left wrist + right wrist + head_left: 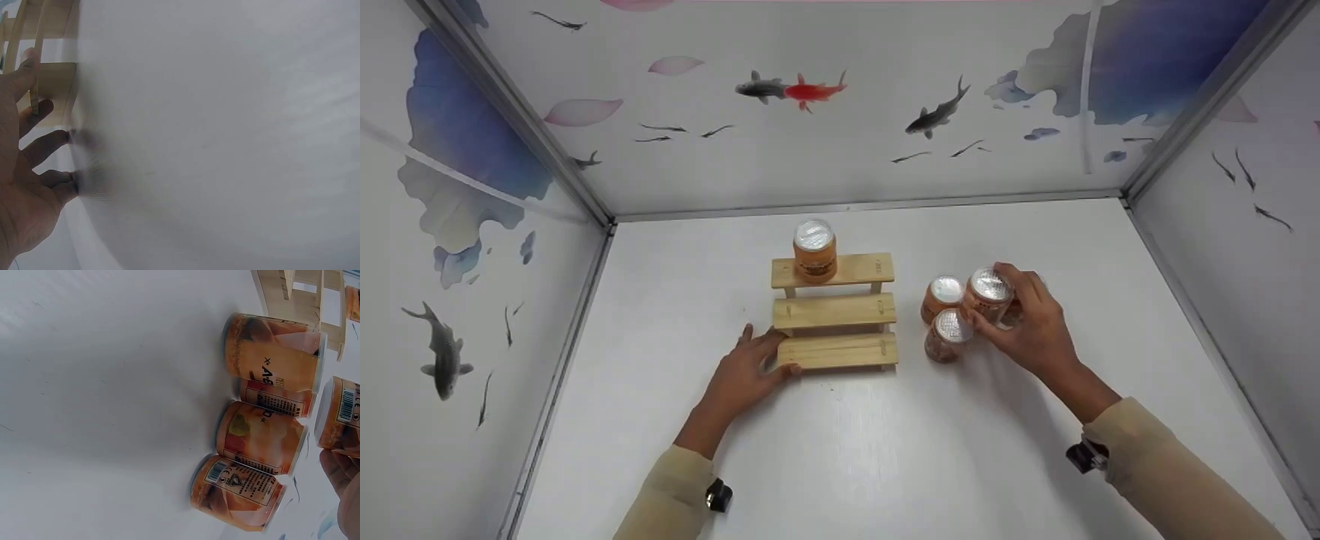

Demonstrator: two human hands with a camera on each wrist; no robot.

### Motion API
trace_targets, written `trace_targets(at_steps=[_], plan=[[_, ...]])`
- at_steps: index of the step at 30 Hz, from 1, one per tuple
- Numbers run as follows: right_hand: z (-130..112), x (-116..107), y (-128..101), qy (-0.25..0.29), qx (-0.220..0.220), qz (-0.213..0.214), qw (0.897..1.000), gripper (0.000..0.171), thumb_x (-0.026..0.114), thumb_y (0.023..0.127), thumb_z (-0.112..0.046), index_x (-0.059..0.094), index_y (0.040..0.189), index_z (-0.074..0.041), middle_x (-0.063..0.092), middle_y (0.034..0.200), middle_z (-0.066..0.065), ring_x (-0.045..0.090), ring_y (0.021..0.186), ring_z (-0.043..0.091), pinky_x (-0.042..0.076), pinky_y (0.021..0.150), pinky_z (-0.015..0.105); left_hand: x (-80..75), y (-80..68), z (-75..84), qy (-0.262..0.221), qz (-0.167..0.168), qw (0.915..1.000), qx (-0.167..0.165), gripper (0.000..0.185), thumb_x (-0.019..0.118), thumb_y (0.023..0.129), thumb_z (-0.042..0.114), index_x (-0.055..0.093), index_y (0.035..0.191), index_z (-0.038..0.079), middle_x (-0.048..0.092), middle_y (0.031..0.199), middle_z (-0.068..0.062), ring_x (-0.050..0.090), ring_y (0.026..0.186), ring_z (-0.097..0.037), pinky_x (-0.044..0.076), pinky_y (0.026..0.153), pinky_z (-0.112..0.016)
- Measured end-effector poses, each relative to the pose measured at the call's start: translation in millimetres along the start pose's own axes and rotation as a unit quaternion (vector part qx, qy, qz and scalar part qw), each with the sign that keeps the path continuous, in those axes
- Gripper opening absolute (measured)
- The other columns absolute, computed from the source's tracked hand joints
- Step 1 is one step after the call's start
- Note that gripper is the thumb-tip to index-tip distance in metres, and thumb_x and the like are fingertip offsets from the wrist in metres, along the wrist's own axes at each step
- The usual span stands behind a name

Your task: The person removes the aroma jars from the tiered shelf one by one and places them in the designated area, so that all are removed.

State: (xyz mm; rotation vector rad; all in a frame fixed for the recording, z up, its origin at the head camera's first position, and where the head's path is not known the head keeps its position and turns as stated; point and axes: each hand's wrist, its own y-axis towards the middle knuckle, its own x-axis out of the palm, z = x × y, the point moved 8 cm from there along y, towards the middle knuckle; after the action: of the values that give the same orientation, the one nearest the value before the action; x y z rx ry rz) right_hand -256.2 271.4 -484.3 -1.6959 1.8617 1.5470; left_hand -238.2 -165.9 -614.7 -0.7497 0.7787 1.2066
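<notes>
Across from me, a white tabletop [840, 457] is carrying a three-step wooden rack [836, 311], whose two lower steps are lying bare. The left hand [746, 371] is gripping the lowest step's left end; a light, steady hold should be serving best, since hard pushing could be skewing the rack. To the rack's right, the right hand [1035, 326] is grasping a raised orange-labelled can [990, 289] by its sides. Its base is seemingly hovering near the lids of the clustered cans [261, 439], so lifting straight up before moving sideways, and holding it upright, should be sparing its neighbours a knock
</notes>
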Motion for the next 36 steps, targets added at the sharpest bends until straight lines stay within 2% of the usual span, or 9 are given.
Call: trace_targets(at_steps=[2,3,14,17,21,24,29,36], plan=[[1,-2,-1,-0.001,0.002,0.001,1.000,0.082,0.098,0.084,-0.022,0.057,0.153,-0.005,0.066,0.126,0.022,0.072,0.101,0.028,0.064,0.073,0.043,-0.1,0.3,0.0,-0.001,0.000,1.0000,0.000,0.079,0.067,0.099,0.074,0.054,0.165,0.031,0.047,0.173,-0.003,0.027,0.168,-0.050,0.039,0.124,-0.076],[2,-2,-2,0.000,0.004,0.000,1.000,0.082,0.099,0.084,-0.021,0.057,0.152,-0.005,0.066,0.127,0.023,0.072,0.102,0.028,0.064,0.073,0.048,-0.3,0.3,0.2,-0.001,0.001,1.0000,0.000,0.079,0.066,0.099,0.074,0.055,0.165,0.032,0.047,0.173,-0.003,0.027,0.168,-0.050,0.039,0.124,-0.076],[6,-7,-9,0.006,0.015,-0.001,1.000,0.082,0.100,0.082,-0.019,0.058,0.151,-0.002,0.066,0.131,0.025,0.072,0.115,0.036,0.064,0.082,0.053,-1.7,-1.3,1.0,-0.007,0.002,1.0000,0.005,0.075,0.067,0.100,0.071,0.056,0.164,0.032,0.048,0.172,-0.005,0.027,0.167,-0.051,0.039,0.124,-0.076],[7,-8,-11,0.001,0.017,0.000,1.000,0.083,0.100,0.081,-0.018,0.058,0.151,-0.003,0.066,0.131,0.024,0.072,0.114,0.034,0.062,0.081,0.047,-1.4,-1.0,0.5,-0.008,0.004,0.9999,0.006,0.075,0.067,0.100,0.072,0.057,0.163,0.031,0.049,0.172,-0.005,0.028,0.167,-0.052,0.039,0.124,-0.075],[10,-9,-14,-0.003,0.019,0.003,1.000,0.083,0.100,0.081,-0.019,0.058,0.151,-0.004,0.067,0.132,0.023,0.072,0.114,0.032,0.059,0.084,0.027,-1.4,-0.7,0.5,-0.008,0.002,1.0000,0.003,0.077,0.066,0.100,0.074,0.057,0.163,0.031,0.049,0.172,-0.005,0.028,0.167,-0.051,0.039,0.124,-0.075],[13,-9,-16,0.003,0.019,0.006,1.000,0.083,0.100,0.081,-0.020,0.059,0.151,-0.004,0.067,0.131,0.022,0.073,0.110,0.029,0.057,0.082,0.019,-1.5,-0.1,0.3,-0.005,0.003,1.0000,0.002,0.079,0.066,0.099,0.074,0.058,0.163,0.029,0.050,0.171,-0.006,0.029,0.167,-0.051,0.040,0.124,-0.075],[16,-9,-18,0.014,0.012,0.012,1.000,0.082,0.100,0.080,-0.019,0.059,0.149,-0.001,0.066,0.129,0.022,0.072,0.106,0.027,0.056,0.080,0.013,-2.2,0.4,0.7,0.000,0.005,1.0000,-0.003,0.081,0.067,0.098,0.075,0.059,0.162,0.026,0.051,0.171,-0.005,0.030,0.166,-0.051,0.040,0.124,-0.075],[16,-9,-21,0.010,0.005,0.006,1.000,0.084,0.100,0.079,-0.017,0.058,0.150,-0.001,0.066,0.128,0.023,0.071,0.105,0.027,0.045,0.084,0.001,-2.5,-1.0,1.9,-0.002,-0.001,0.9999,-0.014,0.084,0.066,0.097,0.077,0.054,0.165,0.028,0.050,0.172,-0.003,0.028,0.168,-0.049,0.039,0.125,-0.075]])
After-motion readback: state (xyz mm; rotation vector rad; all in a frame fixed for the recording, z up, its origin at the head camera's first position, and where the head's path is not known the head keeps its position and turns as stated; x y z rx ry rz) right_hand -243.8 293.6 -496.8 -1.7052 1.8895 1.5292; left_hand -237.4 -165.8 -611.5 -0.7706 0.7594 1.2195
